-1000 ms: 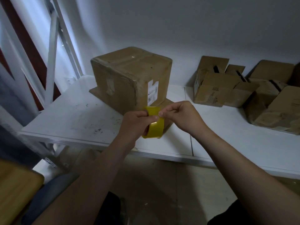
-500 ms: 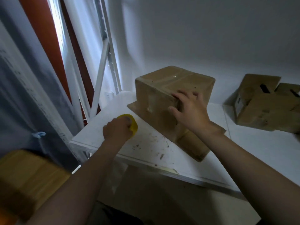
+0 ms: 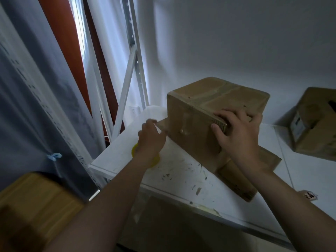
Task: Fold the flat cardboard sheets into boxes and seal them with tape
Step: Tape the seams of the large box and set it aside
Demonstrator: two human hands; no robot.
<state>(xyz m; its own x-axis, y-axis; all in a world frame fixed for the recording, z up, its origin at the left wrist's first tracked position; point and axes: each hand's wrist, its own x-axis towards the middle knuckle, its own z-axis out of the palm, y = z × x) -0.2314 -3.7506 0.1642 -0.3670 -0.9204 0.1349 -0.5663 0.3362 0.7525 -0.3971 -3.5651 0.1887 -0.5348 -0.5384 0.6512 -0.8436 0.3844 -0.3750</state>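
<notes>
The right hand (image 3: 240, 135) is clamped on the near top corner of the cardboard box (image 3: 214, 113), fingers spread over the top, thumb down the front face. The left hand (image 3: 151, 139) hovers with its fingers loosely apart, holding nothing, reaching toward the box's left face; the yellow tape roll (image 3: 135, 151) lies on the white table (image 3: 181, 177) under its wrist. To turn the box well, I'd say both hands should grip opposite faces. A flat cardboard sheet (image 3: 254, 171) lies beneath the box and could drag along. Left of the fingers the table edge is close; right of them there's room before another box (image 3: 312, 124).
</notes>
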